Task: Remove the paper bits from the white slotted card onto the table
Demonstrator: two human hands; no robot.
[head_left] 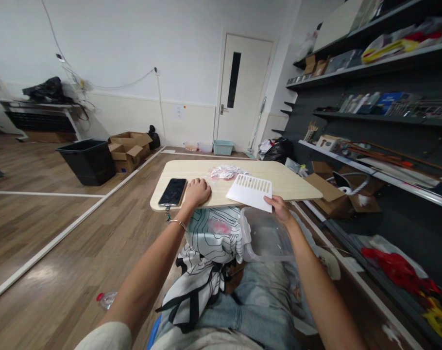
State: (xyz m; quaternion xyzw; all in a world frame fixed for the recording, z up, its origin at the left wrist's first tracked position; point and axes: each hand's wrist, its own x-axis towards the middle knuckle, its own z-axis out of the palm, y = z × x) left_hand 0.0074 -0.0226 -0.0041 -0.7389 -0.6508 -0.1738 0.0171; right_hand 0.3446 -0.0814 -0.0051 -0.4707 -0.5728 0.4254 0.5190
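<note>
In the head view, a white slotted card (250, 195) is pinched by the right hand (278, 208) over the table (294, 183), near piled white pieces (227, 171). Whether anything is held by the left hand (198, 191), beside the smartphone (173, 192), cannot be told.

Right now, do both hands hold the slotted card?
No, only the right hand holds the slotted white card; the left hand rests on the tabletop.

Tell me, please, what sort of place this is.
Probably a workshop or storage room: it has loaded wall shelves, open cardboard boxes and a black bin on the floor.
</note>
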